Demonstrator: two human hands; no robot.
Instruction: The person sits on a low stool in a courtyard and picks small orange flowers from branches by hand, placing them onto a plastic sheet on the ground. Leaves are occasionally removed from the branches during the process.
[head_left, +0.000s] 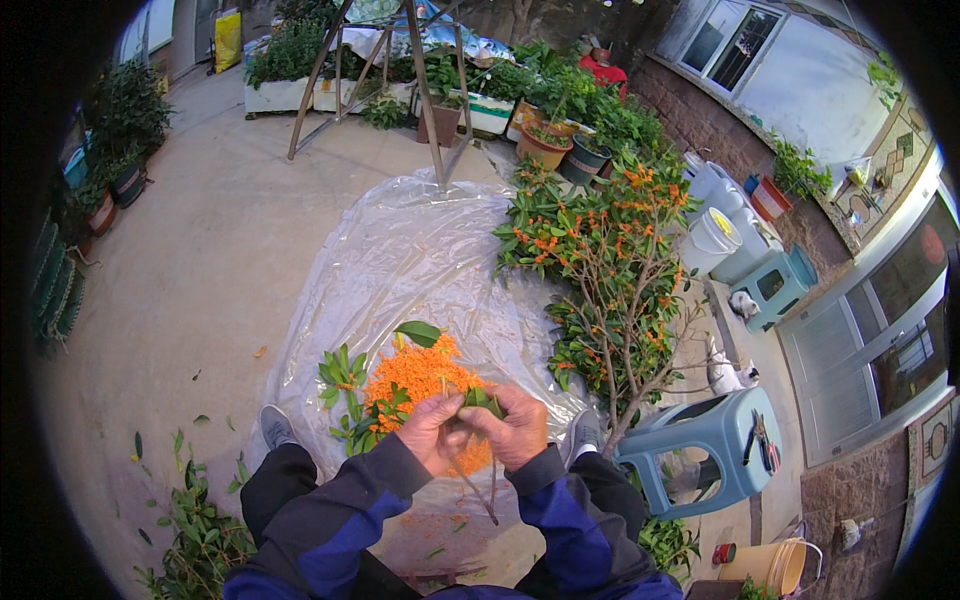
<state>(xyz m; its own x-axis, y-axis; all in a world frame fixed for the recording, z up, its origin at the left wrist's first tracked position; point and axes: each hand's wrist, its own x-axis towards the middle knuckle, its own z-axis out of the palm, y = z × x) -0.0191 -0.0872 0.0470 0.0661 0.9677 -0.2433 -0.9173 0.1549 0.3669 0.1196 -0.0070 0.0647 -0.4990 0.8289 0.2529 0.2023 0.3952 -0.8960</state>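
Observation:
My left hand (433, 433) and my right hand (517, 426) meet over a heap of small orange blossoms (416, 370). Between them is a leafy twig (480, 400), pinched by the fingers of both hands. Its thin bare stems (478, 496) hang below my hands, and my fingers hide part of it. The blossoms lie on a clear plastic sheet (405, 247) spread over the ground between my feet. Green leaf sprigs (345, 375) rest against the heap's left side. One larger leaf (420, 333) lies at its top edge.
A cut branch with orange blossoms (622, 240) lies along the sheet's right side. Pruning tools (763, 444) rest on a blue plastic stool (697, 450). Two white cats (727, 367) are beyond it. Stripped leafy twigs (199, 525) lie at lower left. A metal frame (427, 97) stands ahead.

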